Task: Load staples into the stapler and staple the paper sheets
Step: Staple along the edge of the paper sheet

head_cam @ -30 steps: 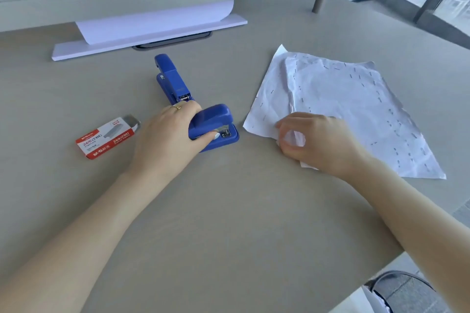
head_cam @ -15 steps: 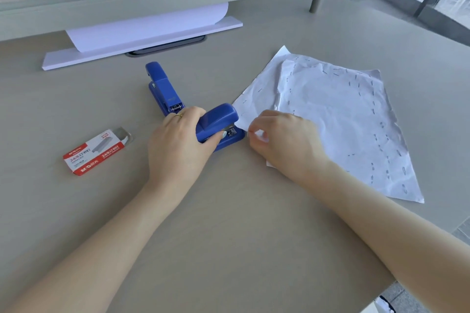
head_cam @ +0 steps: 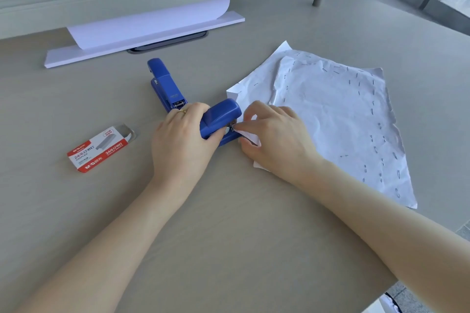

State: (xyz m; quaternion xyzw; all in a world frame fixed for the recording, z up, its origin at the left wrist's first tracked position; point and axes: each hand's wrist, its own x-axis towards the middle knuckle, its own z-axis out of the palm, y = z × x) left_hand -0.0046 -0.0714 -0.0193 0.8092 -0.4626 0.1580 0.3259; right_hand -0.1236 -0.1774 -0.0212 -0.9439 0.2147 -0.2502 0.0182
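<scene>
Fingers of the right hand [head_cam: 277, 140] pinch a corner of the thin, crumpled paper sheets [head_cam: 338, 119] at the blue stapler [head_cam: 216, 122] mouth; left hand [head_cam: 181, 142] wraps the rigid stapler beside them. Limp paper likely needs holding near the corner. Farther left lies a staple box [head_cam: 99, 150].

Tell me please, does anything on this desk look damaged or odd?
Yes: the paper sheets are crumpled and already peppered with rows of staples along their edges. The staple box lies with its inner tray slid partly out. The stapler looks normal.
</scene>
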